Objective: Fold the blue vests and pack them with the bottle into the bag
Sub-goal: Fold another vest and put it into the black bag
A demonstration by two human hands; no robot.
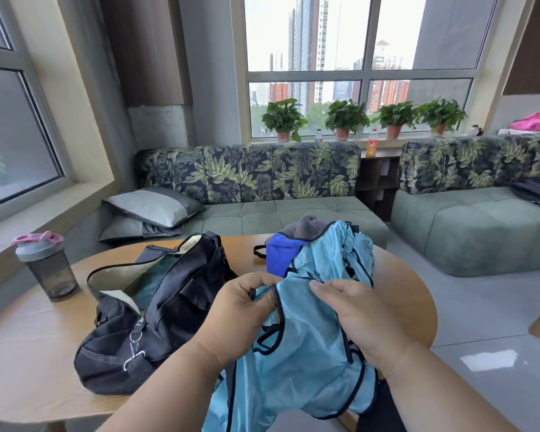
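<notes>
The light blue mesh vest with dark trim [306, 338] hangs just right of the open black fabric duffel bag [156, 310]; your left hand [240, 310] pinches its strap, your right hand [359, 319] grips its edge, likely straightening it for folding.

At the lower centre of the frame a shiny light-blue vest with dark piping [306, 344] is gripped by the left hand [240, 310] and right hand [356, 316] above the round wooden table [28, 353], with the open black fabric bag [156, 310] at the left and the grey shaker bottle with pink lid [46, 265] at far left.
</notes>
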